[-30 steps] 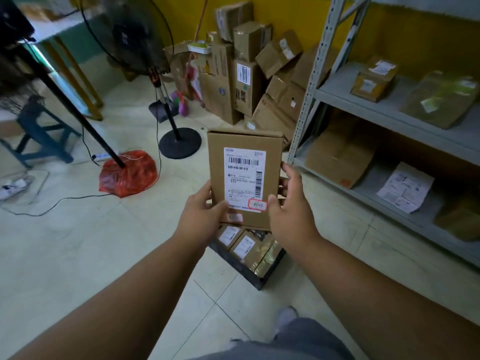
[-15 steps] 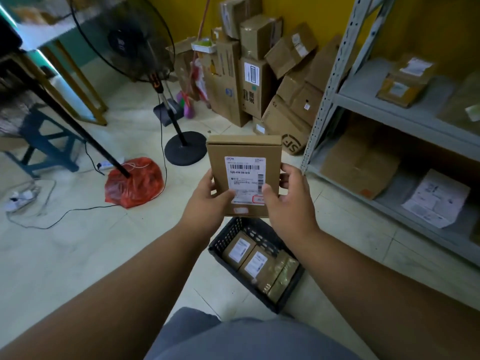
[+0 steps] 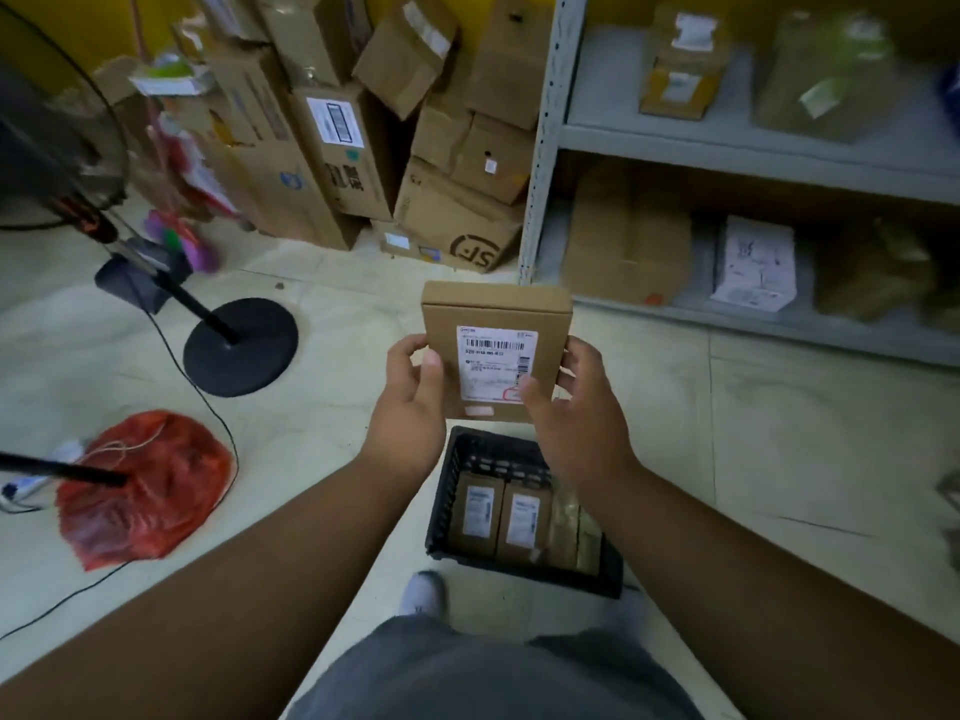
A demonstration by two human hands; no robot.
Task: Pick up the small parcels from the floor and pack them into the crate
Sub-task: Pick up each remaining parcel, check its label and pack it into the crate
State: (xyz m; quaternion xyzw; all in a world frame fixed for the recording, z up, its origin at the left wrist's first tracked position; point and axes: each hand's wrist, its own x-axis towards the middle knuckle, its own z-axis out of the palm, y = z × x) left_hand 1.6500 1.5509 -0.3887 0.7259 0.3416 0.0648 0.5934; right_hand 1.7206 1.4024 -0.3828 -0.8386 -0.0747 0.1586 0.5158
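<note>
Cardboard, flat and matte brown, is what I have in my grasp: a thin rectangular parcel [image 3: 496, 350] held upright in the air above the crate [image 3: 522, 514], its white shipping label [image 3: 496, 362] facing me with a barcode and a red-circled mark at the lower corner. My left hand [image 3: 413, 402] clamps the left edge, thumb on the front face, and my right hand [image 3: 574, 402] clamps the right edge with its thumb pressed near the red mark; both hands are closed on this parcel.

Below it, the black plastic crate sits on the pale tiled floor [image 3: 753, 459], its walls a lattice of small openings. Two brown labelled parcels [image 3: 501, 517] lie side by side in its left part, and shiny yellowish wrapped packets [image 3: 574, 527] fill the right part. The far strip of the crate looks bare. My shoe [image 3: 423, 592] rests just beside the crate's near left corner.

Open floor lies to the right of the crate, up to the grey metal shelving [image 3: 727, 142], which holds more boxes and a white paper sheet. Behind, a leaning stack of cartons [image 3: 374, 148] crowds the yellow wall. To the left stand a fan's round black base [image 3: 241, 345] and a crumpled red plastic bag [image 3: 148, 488], with a thin black cable [image 3: 228, 433] trailing between them
</note>
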